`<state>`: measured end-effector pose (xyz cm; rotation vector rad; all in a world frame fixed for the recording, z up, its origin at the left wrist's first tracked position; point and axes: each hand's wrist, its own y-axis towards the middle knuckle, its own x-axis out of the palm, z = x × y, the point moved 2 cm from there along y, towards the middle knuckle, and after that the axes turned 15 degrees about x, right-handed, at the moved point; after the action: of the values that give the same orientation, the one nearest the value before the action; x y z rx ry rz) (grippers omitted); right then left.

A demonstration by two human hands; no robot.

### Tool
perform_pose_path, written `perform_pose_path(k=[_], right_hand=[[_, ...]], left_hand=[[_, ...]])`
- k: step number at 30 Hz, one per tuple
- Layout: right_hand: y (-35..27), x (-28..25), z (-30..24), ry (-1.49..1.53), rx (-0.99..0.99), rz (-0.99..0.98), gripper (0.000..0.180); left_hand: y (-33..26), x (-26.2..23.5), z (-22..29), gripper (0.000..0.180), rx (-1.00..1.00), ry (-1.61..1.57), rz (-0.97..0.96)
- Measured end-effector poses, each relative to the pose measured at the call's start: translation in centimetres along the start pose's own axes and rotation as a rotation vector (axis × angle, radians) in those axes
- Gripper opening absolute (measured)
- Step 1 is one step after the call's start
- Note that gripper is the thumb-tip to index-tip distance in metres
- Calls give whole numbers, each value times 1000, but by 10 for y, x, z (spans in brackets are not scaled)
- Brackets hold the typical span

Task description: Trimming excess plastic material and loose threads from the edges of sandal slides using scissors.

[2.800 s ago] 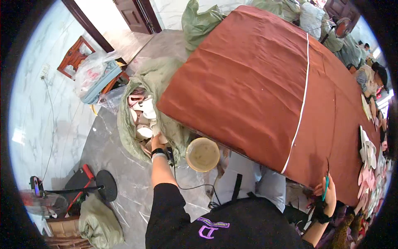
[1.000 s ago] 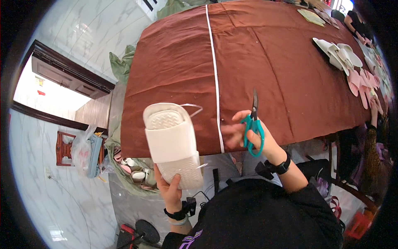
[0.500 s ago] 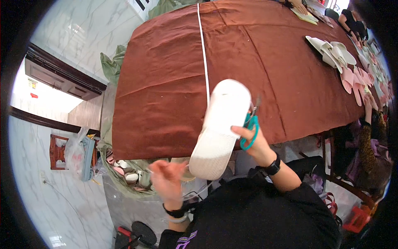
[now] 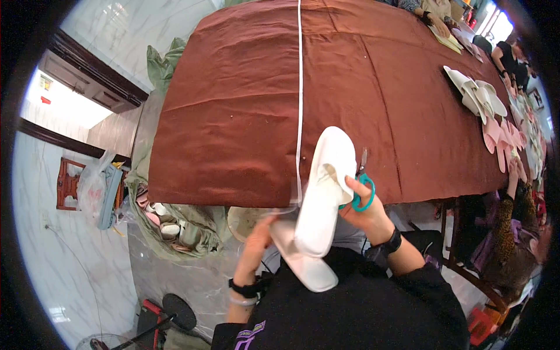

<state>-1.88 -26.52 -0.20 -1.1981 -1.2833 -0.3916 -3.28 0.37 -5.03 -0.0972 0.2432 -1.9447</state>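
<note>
A long worktop (image 4: 245, 116) under a brown cloth (image 4: 379, 87) — a white tape (image 4: 299, 87) runs straight along it, and white slippers (image 4: 475, 93) and pink slippers (image 4: 496, 137) lie stacked near its right edge.

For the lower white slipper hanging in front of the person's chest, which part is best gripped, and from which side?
Probably the toe end of the lower white slipper, from the person's left. That end points up toward the left hand, which is already there. The heel end hangs free below, and the upper white slipper lies across its right side. The right hand is taken up by the green-handled scissors.
</note>
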Motion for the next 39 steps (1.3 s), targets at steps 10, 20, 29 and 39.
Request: perform_pose_path(k=[10, 20, 29, 39], right_hand=[[-23, 21, -24, -322, -330, -25, 50], [-38, 25, -32, -292, -433, -128, 68], [-72, 14, -72, -423, -858, 107, 75], [-30, 31, -34, -533, -669, 100, 60]], left_hand=[[3, 31, -28, 63, 108, 381, -735], [48, 67, -31, 74, 473, 315, -997], [25, -1, 16, 76, 214, -286, -479], [-8, -4, 70, 25, 214, -211, 241]])
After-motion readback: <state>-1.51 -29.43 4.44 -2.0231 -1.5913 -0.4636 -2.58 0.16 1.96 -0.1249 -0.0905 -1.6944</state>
